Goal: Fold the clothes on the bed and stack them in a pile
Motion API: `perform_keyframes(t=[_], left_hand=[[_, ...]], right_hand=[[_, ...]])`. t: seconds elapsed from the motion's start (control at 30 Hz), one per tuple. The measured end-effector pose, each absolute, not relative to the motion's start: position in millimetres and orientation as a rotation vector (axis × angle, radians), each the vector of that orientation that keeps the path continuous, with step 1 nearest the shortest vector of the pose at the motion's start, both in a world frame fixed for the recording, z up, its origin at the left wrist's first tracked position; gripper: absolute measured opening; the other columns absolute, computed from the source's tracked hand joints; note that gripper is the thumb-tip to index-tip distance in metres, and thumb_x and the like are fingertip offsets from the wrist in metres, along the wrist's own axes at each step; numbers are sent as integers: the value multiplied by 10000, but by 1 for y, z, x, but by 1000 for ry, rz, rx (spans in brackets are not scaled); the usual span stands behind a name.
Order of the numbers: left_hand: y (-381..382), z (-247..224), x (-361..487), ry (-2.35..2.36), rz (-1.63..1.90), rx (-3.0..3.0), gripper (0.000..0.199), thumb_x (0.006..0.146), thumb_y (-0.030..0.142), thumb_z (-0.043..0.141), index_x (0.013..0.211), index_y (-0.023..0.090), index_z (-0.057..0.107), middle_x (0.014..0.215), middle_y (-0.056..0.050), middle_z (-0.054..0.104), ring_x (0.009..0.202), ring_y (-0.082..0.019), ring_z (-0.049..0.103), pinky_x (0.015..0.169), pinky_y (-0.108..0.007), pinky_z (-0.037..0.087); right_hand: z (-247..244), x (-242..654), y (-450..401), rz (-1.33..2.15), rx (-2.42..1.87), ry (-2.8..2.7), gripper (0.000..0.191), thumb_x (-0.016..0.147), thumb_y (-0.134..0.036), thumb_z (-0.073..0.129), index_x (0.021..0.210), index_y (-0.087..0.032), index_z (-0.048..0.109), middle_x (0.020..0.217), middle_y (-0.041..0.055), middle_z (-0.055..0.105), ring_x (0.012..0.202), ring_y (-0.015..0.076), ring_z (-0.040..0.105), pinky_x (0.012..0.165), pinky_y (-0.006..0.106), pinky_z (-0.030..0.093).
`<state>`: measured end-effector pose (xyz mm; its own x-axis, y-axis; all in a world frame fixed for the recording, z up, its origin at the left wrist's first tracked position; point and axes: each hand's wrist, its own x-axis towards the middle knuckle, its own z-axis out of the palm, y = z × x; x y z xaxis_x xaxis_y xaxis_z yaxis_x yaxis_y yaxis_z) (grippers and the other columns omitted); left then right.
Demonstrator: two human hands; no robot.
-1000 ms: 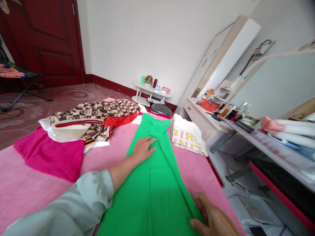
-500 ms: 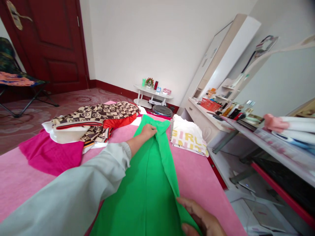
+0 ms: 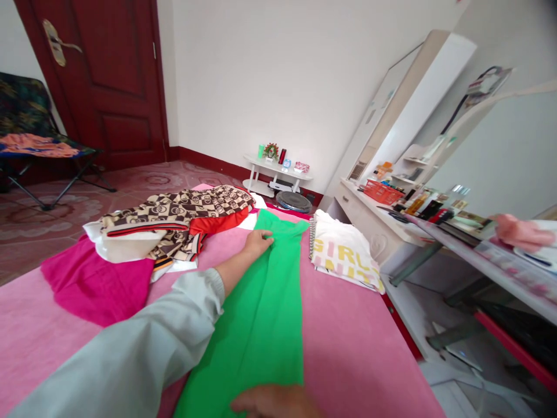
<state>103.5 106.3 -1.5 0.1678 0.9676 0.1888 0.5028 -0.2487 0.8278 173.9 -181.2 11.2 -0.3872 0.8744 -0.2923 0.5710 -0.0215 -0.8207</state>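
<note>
A long green garment (image 3: 261, 302) lies lengthwise on the pink bed cover, its right edge running nearly straight. At its far end my left hand (image 3: 259, 241) rests on the cloth, thumb and fingers slightly apart, holding nothing I can see. Low in the view, my right hand (image 3: 276, 402) lies across the near part of the garment, fingers stretched to the left. That hand is slightly blurred and partly cut off by the lower edge of the picture.
To the left lie a brown checked garment (image 3: 174, 209) and a magenta cloth (image 3: 100, 284). A folded white printed shirt (image 3: 343, 249) sits on the right of the pink bed cover (image 3: 348, 348). Beyond stand a dressing table (image 3: 365, 215) and a low white stand (image 3: 278, 168).
My right hand has moved left across the garment, and its raised right side now lies flat over the rest. My left hand has loosened from the bunched fold. The view has shifted slightly.
</note>
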Motion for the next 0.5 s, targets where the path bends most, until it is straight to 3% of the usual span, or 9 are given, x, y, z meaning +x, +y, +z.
perform_keyframes(t=[0.1, 0.23, 0.5], left_hand=[[99, -19, 102, 1360, 1020, 1871, 324, 810, 223, 596, 1127, 185, 652, 959, -42, 690, 809, -147, 631, 779, -256, 503], [90, -26, 104, 1325, 1062, 1962, 341, 789, 244, 615, 1126, 212, 656, 984, -42, 643, 837, -158, 607, 807, -276, 481], [82, -21, 104, 1370, 972, 2136, 295, 806, 264, 573, 1080, 229, 677, 950, -44, 618, 870, -183, 588, 773, -267, 464]], right_hand=[[36, 198, -150, 1133, -1528, -1890, 299, 734, -352, 617, 994, -230, 699, 838, 10, 703, 721, 154, 609, 627, 227, 456], [62, 237, -64, 768, -1549, -1762, 193, 743, -299, 580, 828, -172, 696, 782, 37, 694, 754, 169, 614, 698, 275, 481], [43, 256, 119, 292, -1695, -1694, 266, 730, -125, 502, 936, -153, 669, 881, 56, 712, 806, 169, 657, 783, 297, 508]])
